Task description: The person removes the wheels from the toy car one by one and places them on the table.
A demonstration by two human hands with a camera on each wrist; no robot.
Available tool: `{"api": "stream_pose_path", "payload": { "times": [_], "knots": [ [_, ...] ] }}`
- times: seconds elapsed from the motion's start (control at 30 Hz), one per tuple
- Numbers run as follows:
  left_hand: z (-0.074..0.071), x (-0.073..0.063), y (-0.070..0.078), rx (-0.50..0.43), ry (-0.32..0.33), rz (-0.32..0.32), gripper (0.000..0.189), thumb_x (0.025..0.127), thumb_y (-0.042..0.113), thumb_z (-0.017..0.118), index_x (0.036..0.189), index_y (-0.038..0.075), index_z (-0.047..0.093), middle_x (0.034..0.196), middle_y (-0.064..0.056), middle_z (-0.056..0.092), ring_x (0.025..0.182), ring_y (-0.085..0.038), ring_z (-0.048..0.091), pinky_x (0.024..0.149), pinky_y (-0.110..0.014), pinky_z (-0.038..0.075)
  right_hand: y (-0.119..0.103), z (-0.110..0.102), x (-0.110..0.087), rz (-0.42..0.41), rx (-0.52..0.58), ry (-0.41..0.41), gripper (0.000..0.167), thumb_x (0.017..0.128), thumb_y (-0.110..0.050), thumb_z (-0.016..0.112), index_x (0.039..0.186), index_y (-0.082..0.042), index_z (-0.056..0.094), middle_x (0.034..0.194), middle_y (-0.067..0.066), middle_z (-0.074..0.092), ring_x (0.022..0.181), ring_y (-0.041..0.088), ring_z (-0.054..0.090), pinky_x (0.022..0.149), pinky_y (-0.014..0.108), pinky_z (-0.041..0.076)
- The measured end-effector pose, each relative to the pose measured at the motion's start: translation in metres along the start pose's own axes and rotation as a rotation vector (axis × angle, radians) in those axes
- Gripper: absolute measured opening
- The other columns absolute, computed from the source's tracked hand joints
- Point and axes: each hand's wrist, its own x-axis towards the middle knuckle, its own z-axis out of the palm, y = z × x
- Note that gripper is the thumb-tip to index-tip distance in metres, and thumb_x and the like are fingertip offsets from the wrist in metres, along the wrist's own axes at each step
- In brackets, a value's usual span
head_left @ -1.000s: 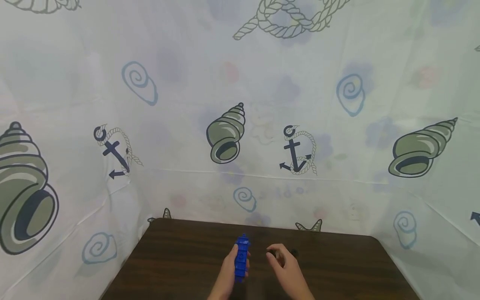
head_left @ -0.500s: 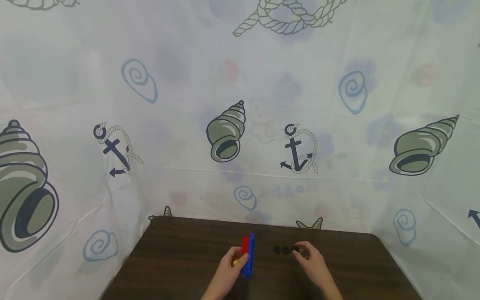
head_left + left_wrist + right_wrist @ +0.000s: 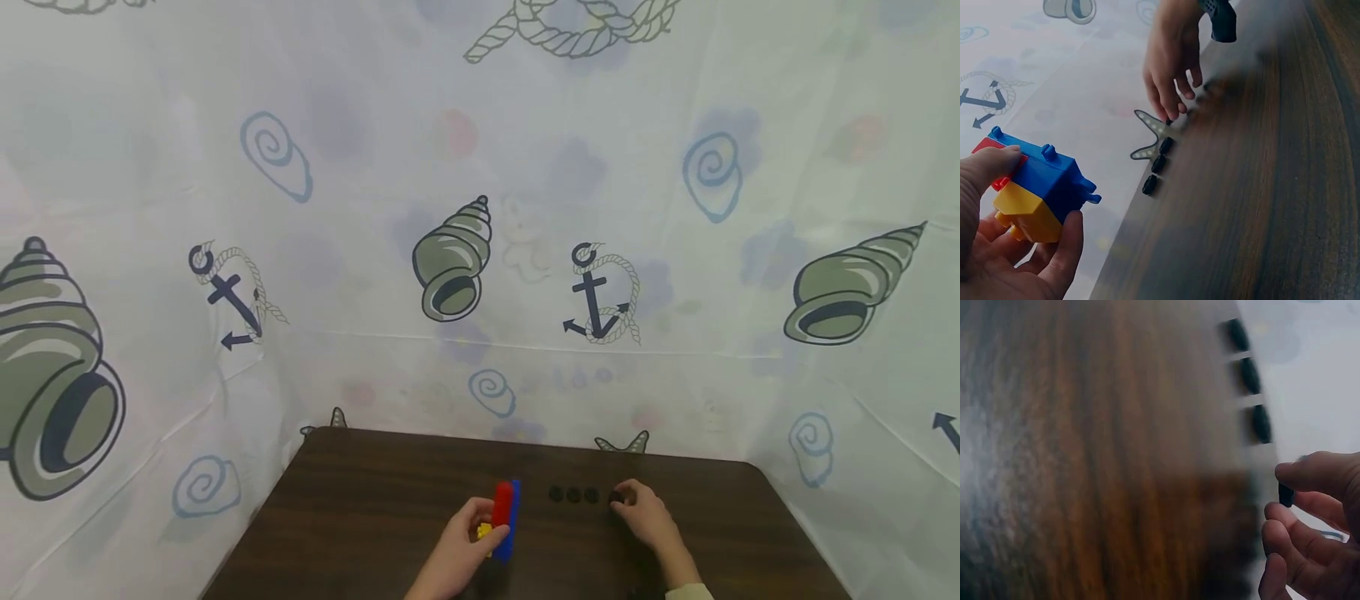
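My left hand (image 3: 459, 546) grips a toy train body (image 3: 502, 521), with a blue base and red and yellow blocks on it. In the left wrist view the blue base (image 3: 1054, 169) shows small pegs and hooks on its outer faces, and the thumb lies across the red part. Out to the right, my right hand (image 3: 647, 512) pinches a small black wheel (image 3: 1285, 494) between thumb and fingers at the table. To its left three like black wheels (image 3: 573, 495) stand in a row, apart from one another. Whether the pinched wheel touches the table is unclear.
The dark brown wooden table (image 3: 360, 500) has rounded far corners. A white cloth (image 3: 360, 250) printed with shells, anchors and ropes hangs behind it and at both sides. A pale sleeve (image 3: 688, 592) shows on the right forearm.
The right hand has moved right along the wheels; three now show to its left, where two did half a second ago. The left hand has turned the train body, baring its red and yellow side.
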Motion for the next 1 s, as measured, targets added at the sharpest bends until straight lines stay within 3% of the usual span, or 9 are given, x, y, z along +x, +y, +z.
{"api": "stream_pose_path", "payload": {
  "times": [0.2, 0.33, 0.47, 0.6, 0.67, 0.8, 0.9, 1.0],
  "knots": [
    [0.001, -0.001, 0.004, 0.009, -0.010, -0.004, 0.043, 0.107, 0.034, 0.070, 0.135, 0.004, 0.060, 0.121, -0.009, 0.073, 0.106, -0.021, 0.065, 0.080, -0.036, 0.054, -0.002, 0.002, 0.012, 0.050, -0.037, -0.009, 0.034, 0.100, -0.019, 0.074, 0.129, -0.003, 0.068, 0.128, 0.023, 0.071, 0.111, 0.039, 0.069, 0.081, 0.056, 0.057],
    [0.001, -0.001, 0.005, 0.013, -0.018, -0.014, 0.044, 0.107, 0.036, 0.070, 0.136, 0.004, 0.059, 0.123, -0.009, 0.072, 0.108, -0.023, 0.065, 0.083, -0.039, 0.055, -0.005, 0.002, 0.014, 0.066, -0.035, -0.023, 0.035, 0.099, -0.017, 0.075, 0.130, -0.003, 0.068, 0.117, 0.019, 0.071, 0.101, 0.033, 0.068, 0.075, 0.051, 0.055],
    [0.002, -0.001, 0.001, 0.042, -0.011, -0.053, 0.046, 0.104, 0.040, 0.073, 0.134, 0.007, 0.062, 0.126, -0.007, 0.071, 0.115, -0.027, 0.065, 0.094, -0.055, 0.056, -0.005, 0.005, 0.013, 0.050, 0.002, -0.040, 0.038, 0.098, -0.012, 0.073, 0.132, 0.001, 0.064, 0.103, 0.012, 0.066, 0.086, 0.024, 0.059, 0.069, 0.041, 0.047],
    [0.003, -0.002, -0.003, 0.061, -0.015, -0.071, 0.045, 0.103, 0.041, 0.074, 0.133, 0.009, 0.063, 0.127, -0.005, 0.071, 0.120, -0.030, 0.064, 0.102, -0.067, 0.050, -0.003, 0.008, 0.008, 0.015, 0.038, -0.021, 0.038, 0.096, -0.006, 0.071, 0.132, 0.005, 0.062, 0.100, 0.012, 0.063, 0.082, 0.023, 0.054, 0.068, 0.039, 0.044],
    [0.003, -0.002, -0.004, 0.054, -0.020, -0.062, 0.044, 0.104, 0.039, 0.074, 0.133, 0.008, 0.063, 0.127, -0.006, 0.070, 0.118, -0.030, 0.064, 0.101, -0.065, 0.051, -0.005, 0.009, 0.006, -0.006, 0.053, 0.013, 0.037, 0.095, -0.005, 0.069, 0.130, 0.005, 0.063, 0.102, 0.015, 0.065, 0.084, 0.026, 0.057, 0.069, 0.041, 0.047],
    [0.003, -0.002, -0.002, 0.079, -0.014, -0.022, 0.042, 0.104, 0.035, 0.075, 0.132, 0.006, 0.063, 0.124, -0.008, 0.070, 0.108, -0.024, 0.064, 0.091, -0.046, 0.057, -0.021, 0.013, -0.003, -0.054, 0.085, 0.127, 0.029, 0.099, -0.008, 0.062, 0.127, 0.001, 0.067, 0.116, 0.019, 0.069, 0.102, 0.032, 0.066, 0.082, 0.051, 0.055],
    [0.003, -0.002, -0.001, 0.180, 0.034, 0.033, 0.041, 0.102, 0.032, 0.077, 0.131, 0.005, 0.066, 0.122, -0.008, 0.069, 0.102, -0.020, 0.064, 0.082, -0.034, 0.056, -0.047, 0.020, -0.014, -0.109, 0.152, 0.205, 0.023, 0.105, -0.012, 0.061, 0.125, -0.007, 0.070, 0.123, 0.015, 0.071, 0.108, 0.027, 0.068, 0.088, 0.046, 0.056],
    [0.001, -0.003, -0.001, 0.330, 0.103, 0.099, 0.038, 0.100, 0.031, 0.080, 0.128, 0.008, 0.070, 0.118, -0.005, 0.069, 0.101, -0.017, 0.062, 0.080, -0.030, 0.053, -0.078, 0.029, -0.029, -0.223, 0.233, 0.173, 0.021, 0.107, -0.016, 0.066, 0.128, -0.017, 0.070, 0.124, 0.009, 0.072, 0.102, 0.018, 0.068, 0.082, 0.034, 0.055]
  ]
}}
